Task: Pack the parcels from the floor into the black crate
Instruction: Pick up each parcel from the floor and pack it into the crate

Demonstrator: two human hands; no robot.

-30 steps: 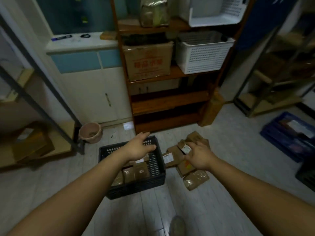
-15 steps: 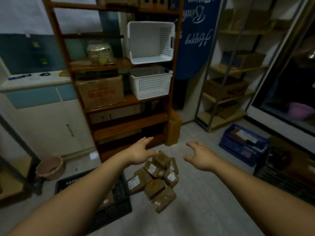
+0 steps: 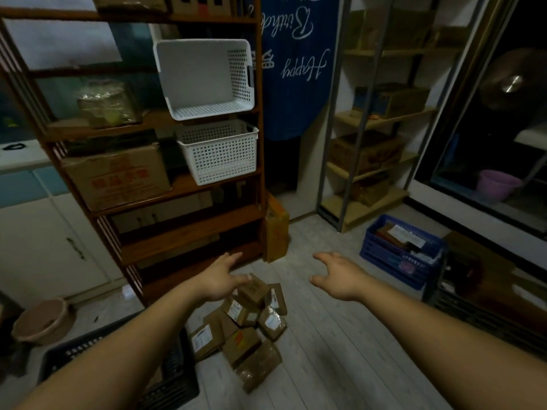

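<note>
Several brown parcels (image 3: pixel 242 324) with white labels lie in a heap on the pale floor at the lower centre. The black crate (image 3: pixel 174 380) stands to their left at the bottom; my left forearm hides most of it. My left hand (image 3: pixel 220 278) hovers with spread fingers over the far edge of the heap and holds nothing. My right hand (image 3: pixel 337 275) is stretched out empty to the right of the heap, fingers relaxed, above bare floor.
A brown wooden shelf unit (image 3: pixel 177 226) with two white baskets (image 3: pixel 219 152) and a cardboard box (image 3: pixel 118 176) stands behind the heap. A blue crate (image 3: pixel 399 253) with items sits on the floor at the right, a dark crate (image 3: pixel 485 315) beside it, a pink basin (image 3: pixel 44 319) at the left.
The view has lifted and swung right, so the black crate slid to the bottom left. My right hand left the parcels and moved out to the right; my left hand left the crate.
</note>
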